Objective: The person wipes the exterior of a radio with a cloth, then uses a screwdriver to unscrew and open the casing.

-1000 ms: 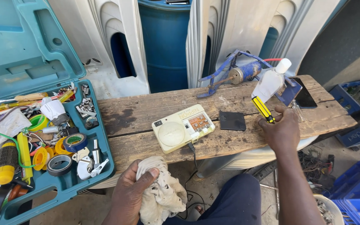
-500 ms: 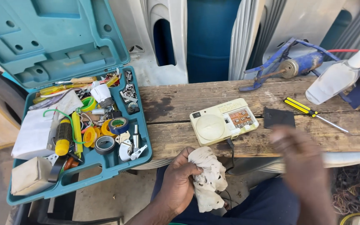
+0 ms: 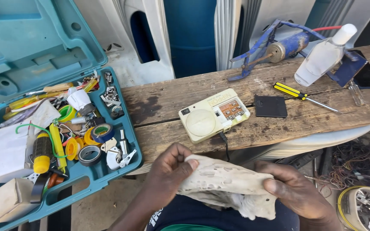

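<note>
Both of my hands hold a dirty cream rag (image 3: 223,182) stretched between them over my lap. My left hand (image 3: 170,169) pinches its left end and my right hand (image 3: 294,190) grips its right end. Just beyond the rag, on the worn wooden bench (image 3: 163,100), lies a cream boxy device (image 3: 213,114) with a round disc on top, an orange button panel and a black cable hanging off the front edge. A black square cover (image 3: 270,106) and a yellow-and-black screwdriver (image 3: 300,96) lie to its right.
An open teal tool case (image 3: 43,128) at the left holds tape rolls, wires and small tools. At the back right are a clear plastic bottle (image 3: 322,55), a blue metal tool (image 3: 279,45) and a dark phone (image 3: 367,75). Tangled wires (image 3: 347,158) lie below right.
My right hand left the screwdriver on the bench and came down to the rag. The rag, bunched in my left hand before, is now spread between both hands. The view shifted left.
</note>
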